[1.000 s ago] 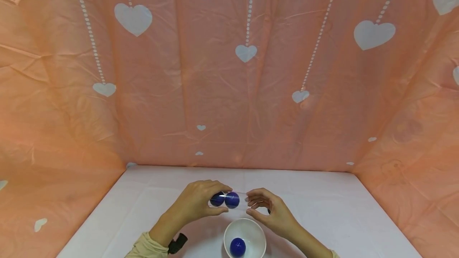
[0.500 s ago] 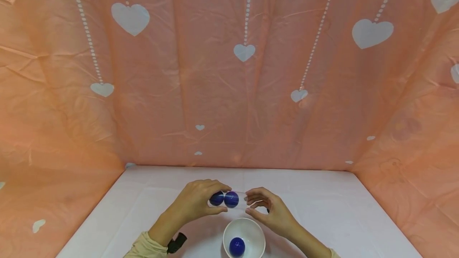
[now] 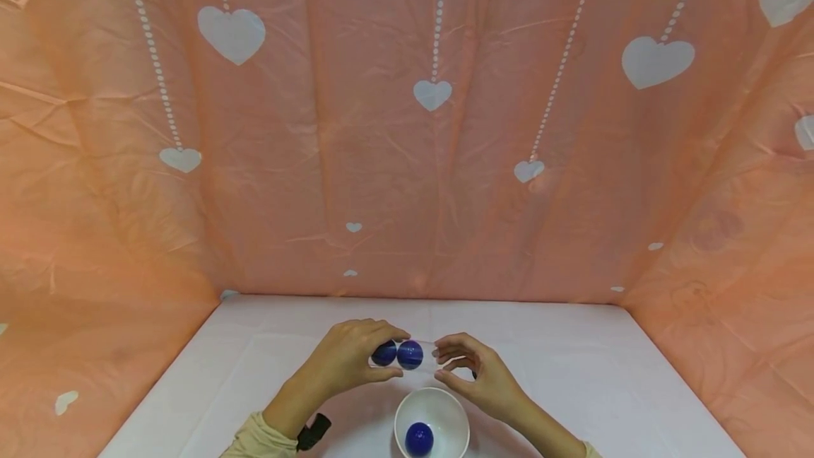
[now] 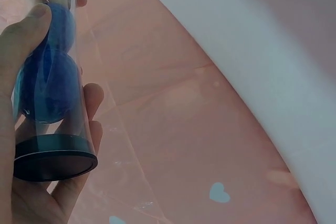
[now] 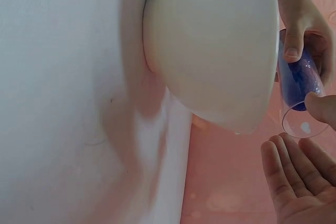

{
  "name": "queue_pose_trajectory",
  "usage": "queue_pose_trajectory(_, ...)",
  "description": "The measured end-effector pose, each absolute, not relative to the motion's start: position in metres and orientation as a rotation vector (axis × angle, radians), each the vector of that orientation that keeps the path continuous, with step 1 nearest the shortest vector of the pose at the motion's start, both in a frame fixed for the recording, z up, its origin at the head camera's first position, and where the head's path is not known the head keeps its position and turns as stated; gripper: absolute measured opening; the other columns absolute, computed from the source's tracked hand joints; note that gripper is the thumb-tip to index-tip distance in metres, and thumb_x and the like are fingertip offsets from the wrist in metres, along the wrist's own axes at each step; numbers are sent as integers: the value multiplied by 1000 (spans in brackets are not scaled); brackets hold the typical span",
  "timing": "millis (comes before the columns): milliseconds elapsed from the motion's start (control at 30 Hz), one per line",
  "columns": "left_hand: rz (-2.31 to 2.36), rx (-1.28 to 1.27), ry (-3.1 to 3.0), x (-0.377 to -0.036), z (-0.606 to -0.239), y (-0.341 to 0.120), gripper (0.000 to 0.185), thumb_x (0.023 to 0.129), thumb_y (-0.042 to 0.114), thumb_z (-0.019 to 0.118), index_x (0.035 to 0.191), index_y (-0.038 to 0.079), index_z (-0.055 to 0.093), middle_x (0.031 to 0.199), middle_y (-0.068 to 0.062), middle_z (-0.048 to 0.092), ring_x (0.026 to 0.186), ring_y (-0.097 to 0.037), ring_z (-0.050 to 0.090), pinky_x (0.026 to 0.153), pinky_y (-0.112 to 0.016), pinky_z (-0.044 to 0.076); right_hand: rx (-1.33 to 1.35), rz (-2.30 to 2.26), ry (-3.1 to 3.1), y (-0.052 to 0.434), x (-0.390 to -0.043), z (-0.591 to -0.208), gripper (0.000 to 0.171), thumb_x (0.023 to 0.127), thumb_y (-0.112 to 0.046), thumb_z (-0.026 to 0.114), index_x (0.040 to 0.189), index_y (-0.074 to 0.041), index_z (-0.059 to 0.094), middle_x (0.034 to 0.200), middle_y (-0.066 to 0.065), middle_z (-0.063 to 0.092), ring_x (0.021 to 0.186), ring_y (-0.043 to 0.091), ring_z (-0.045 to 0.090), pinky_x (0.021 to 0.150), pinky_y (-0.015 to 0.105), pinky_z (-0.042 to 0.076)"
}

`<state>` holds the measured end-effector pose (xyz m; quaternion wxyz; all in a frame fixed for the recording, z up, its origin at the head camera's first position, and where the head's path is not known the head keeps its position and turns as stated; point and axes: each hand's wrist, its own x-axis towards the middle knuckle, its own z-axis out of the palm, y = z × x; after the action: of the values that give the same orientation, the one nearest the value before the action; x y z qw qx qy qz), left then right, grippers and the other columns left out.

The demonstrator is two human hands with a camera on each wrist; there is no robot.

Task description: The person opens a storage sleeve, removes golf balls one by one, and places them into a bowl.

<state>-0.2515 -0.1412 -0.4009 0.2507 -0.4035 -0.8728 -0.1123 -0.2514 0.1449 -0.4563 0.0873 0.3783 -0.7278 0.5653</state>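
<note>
My left hand [image 3: 356, 352] grips a clear plastic tube [image 4: 84, 114] with a black end cap [image 4: 55, 163], tilted sideways over the table. Two dark blue balls [image 3: 410, 355] sit in a row inside it, one partly behind the left fingers. At the tube's uncapped end, my right hand [image 3: 473, 370] has its thumb and fingertips on opposite sides of the round rim [image 5: 284, 127]. Just below and nearer to me stands a white bowl [image 3: 458, 421] with one more blue ball [image 3: 419, 439] in it.
A white cloth [image 3: 254, 345] covers the table. Behind it and on both sides hangs a peach curtain [image 3: 381, 161] printed with white hearts. A black device [image 3: 314, 432] shows at my left wrist.
</note>
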Motion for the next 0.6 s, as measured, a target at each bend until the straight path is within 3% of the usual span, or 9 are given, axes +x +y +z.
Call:
queue_pose_trajectory(200, -300, -1105, -2378, -251, -400, -141, 53, 81, 45, 94, 125, 21, 77, 113, 6, 79, 96, -13, 75, 83, -36, 63, 1144, 1681, -2154, 144, -252, -458, 38, 94, 0, 81, 129, -3, 65, 116, 23, 71, 103, 35, 72, 88, 34, 63)
queue_pose_trajectory(400, -287, -1105, -2368, -251, -398, -141, 51, 82, 44, 94, 125, 21, 77, 113, 6, 79, 97, -13, 75, 84, -36, 62, 1138, 1680, -2147, 144, -252, -455, 38, 94, -1, 81, 129, -3, 66, 116, 15, 73, 103, 34, 72, 88, 34, 63)
queue_pose_trajectory(600, -284, -1106, -2407, -250, -396, -141, 51, 84, 46, 92, 126, 21, 76, 115, 6, 79, 98, -13, 75, 85, -36, 63, 1150, 1683, -2144, 143, -252, -457, 39, 94, 0, 81, 129, -3, 65, 115, 30, 70, 103, 34, 72, 88, 34, 63)
